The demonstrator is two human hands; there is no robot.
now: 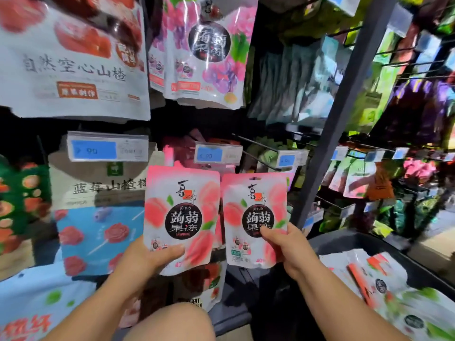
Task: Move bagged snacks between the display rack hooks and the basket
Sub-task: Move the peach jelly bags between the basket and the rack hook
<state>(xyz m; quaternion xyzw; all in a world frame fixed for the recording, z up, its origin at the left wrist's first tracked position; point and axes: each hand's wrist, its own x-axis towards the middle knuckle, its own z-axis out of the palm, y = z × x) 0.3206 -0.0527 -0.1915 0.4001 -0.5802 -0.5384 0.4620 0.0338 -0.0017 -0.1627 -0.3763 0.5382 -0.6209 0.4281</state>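
My left hand (145, 259) grips the left bag (182, 212) near its bottom, thumb pressed across the front. My right hand (290, 249) grips the right bag (256, 212) the same way. Both peach bags stand upright, side by side, before the rack (344, 119), just below a price tag (216, 153). The basket (357, 242), low at my right, holds more snacks (384, 274).

The left hand's (147, 257) fingers hide behind the left bag (182, 207), the right hand's (285, 247) behind the right bag (256, 212). The basket (344, 238) runs off the right edge. Far rack bags (406, 107) are blurred, and the price tag (108, 150) is unreadable.
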